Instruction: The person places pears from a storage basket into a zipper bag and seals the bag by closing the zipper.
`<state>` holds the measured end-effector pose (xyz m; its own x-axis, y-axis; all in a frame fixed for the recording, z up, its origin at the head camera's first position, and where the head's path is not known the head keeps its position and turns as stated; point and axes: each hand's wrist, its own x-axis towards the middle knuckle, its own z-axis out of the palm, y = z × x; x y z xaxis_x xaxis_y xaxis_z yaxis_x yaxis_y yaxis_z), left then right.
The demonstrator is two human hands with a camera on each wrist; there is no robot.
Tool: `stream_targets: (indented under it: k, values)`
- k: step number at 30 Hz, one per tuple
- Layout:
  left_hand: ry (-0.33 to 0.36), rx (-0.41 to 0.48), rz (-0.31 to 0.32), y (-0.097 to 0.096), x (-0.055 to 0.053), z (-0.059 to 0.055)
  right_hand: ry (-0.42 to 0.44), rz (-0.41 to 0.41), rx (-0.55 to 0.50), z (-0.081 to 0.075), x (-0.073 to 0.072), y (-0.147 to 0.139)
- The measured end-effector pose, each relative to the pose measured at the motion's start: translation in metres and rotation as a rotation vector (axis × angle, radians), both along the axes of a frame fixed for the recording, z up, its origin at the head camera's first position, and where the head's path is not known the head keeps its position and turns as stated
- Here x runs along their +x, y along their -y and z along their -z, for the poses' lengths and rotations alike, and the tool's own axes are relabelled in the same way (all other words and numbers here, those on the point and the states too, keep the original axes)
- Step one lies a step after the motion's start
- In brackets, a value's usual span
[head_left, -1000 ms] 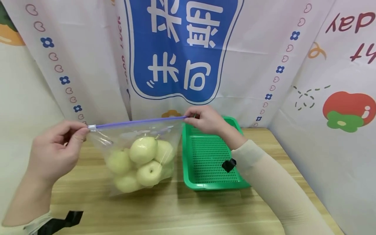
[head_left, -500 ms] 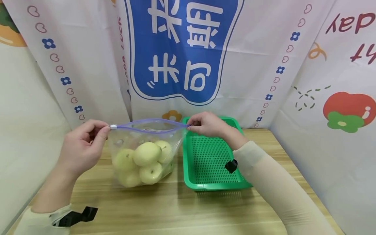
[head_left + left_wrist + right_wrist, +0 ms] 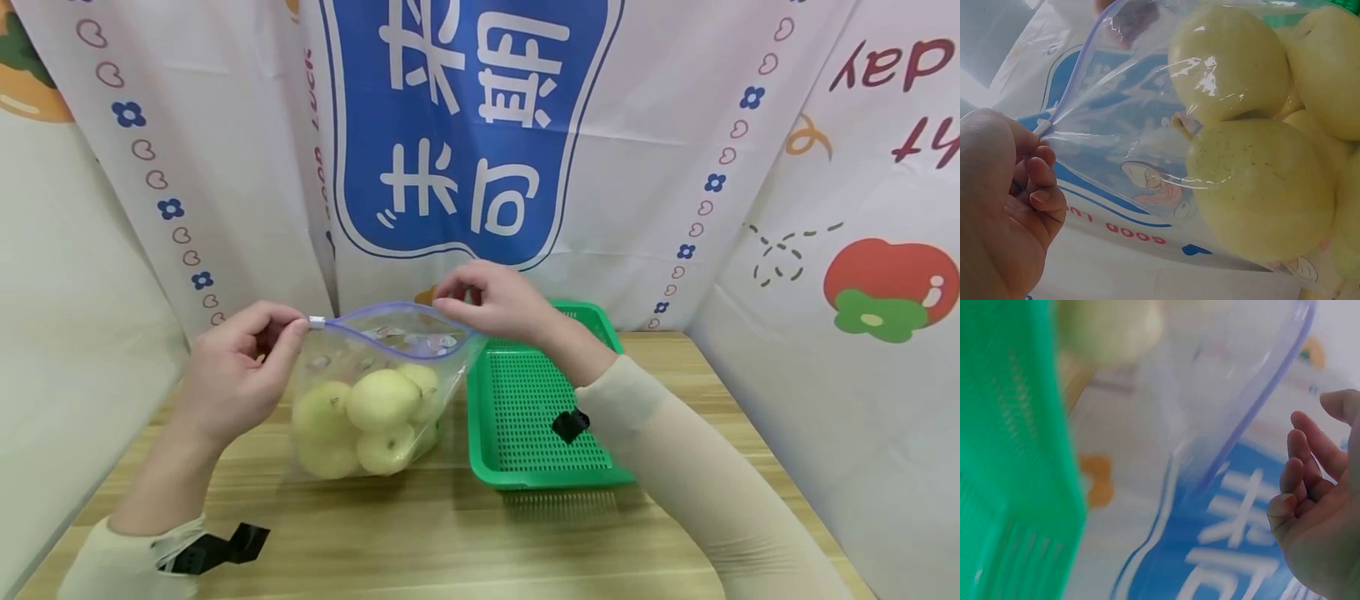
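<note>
A clear zip bag (image 3: 405, 356) with a purple-edged mouth stands on the table, its mouth parted. Several pale yellow-green pears (image 3: 382, 400) fill its lower part, large in the left wrist view. My left hand (image 3: 240, 375) pinches the white slider (image 3: 1042, 127) at the bag's left corner between thumb and forefinger. My right hand (image 3: 502, 304) hovers just above the right end of the mouth, thumb and fingertips apart and fingers loosely bent. In the right wrist view nothing lies between those fingers, and the purple edge runs free beside them.
A green perforated plastic basket (image 3: 555, 479) sits right of the bag, partly under my right forearm. The wooden table (image 3: 420, 550) meets a printed cloth backdrop (image 3: 637, 192) behind, with pale walls at both sides.
The bag came down and rightward, its taut mouth loosening into an oval opening. My right hand let go of its right corner and rose leftward. My left hand moved right with the slider.
</note>
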<state>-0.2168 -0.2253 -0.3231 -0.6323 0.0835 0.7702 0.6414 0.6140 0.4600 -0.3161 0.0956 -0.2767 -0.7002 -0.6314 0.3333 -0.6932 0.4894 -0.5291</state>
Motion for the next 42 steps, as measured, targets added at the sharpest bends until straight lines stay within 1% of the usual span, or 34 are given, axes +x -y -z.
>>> stream_targets:
  k: [3, 6, 9, 13, 17, 20, 24, 28, 31, 38, 42]
  values:
    - [0.005, -0.002, 0.01, -0.006, -0.002, -0.003, -0.04, -0.099, 0.029, -0.014, 0.012, 0.023]
    - [0.024, -0.013, 0.0, -0.011, -0.001, -0.005, -0.069, -0.142, 0.061, -0.023, 0.02, 0.044]
    - [0.027, -0.029, -0.005, -0.015, -0.001, -0.007, -0.074, -0.143, 0.097, -0.028, 0.026, 0.06]
    - [-0.01, -0.061, -0.005, -0.017, -0.002, -0.008, -0.065, -0.143, 0.15, -0.032, 0.03, 0.078]
    - [-0.046, -0.071, 0.009, -0.018, -0.002, -0.008, -0.097, -0.146, 0.188, -0.034, 0.032, 0.09]
    - [-0.075, -0.069, 0.023, -0.017, -0.003, -0.008, -0.12, -0.149, 0.215, -0.036, 0.032, 0.093]
    - [-0.099, -0.041, 0.039, -0.015, -0.003, -0.006, -0.119, -0.141, 0.262, -0.036, 0.029, 0.089]
    - [-0.103, 0.008, 0.045, -0.009, -0.005, -0.003, -0.122, -0.108, 0.318, -0.03, 0.022, 0.077]
    - [-0.104, 0.026, 0.024, -0.003, -0.004, 0.0, -0.113, -0.094, 0.338, -0.023, 0.015, 0.065]
    - [-0.089, 0.038, -0.039, 0.008, -0.002, 0.004, -0.06, -0.089, 0.312, -0.009, -0.005, 0.029]
    - [-0.08, 0.049, -0.057, 0.014, -0.001, 0.006, -0.027, -0.051, 0.327, -0.001, -0.017, 0.009]
